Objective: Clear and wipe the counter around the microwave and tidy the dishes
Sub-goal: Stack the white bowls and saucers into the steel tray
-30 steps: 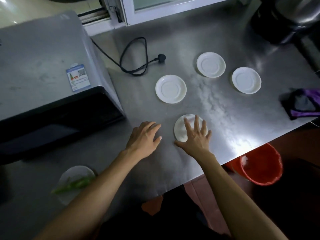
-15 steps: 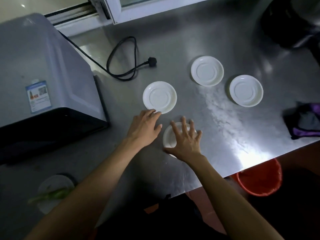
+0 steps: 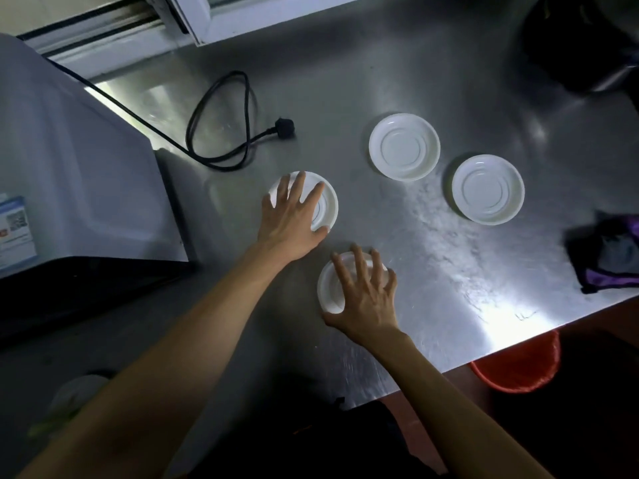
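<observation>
We cover two small white round saucers on the steel counter [image 3: 432, 243].
Our left hand [image 3: 294, 219] rests splayed on the far saucer [image 3: 326, 209]; our right hand [image 3: 366, 295] claws round the near saucer [image 3: 328, 292].

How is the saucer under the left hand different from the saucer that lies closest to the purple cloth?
The saucer under the left hand is partly covered by the left hand, whose spread fingers rest on it; the saucer near the cloth is untouched and fully visible. The first lies close to the microwave, the second towards the purple cloth. Both are round, white and flat on the steel counter.
</observation>
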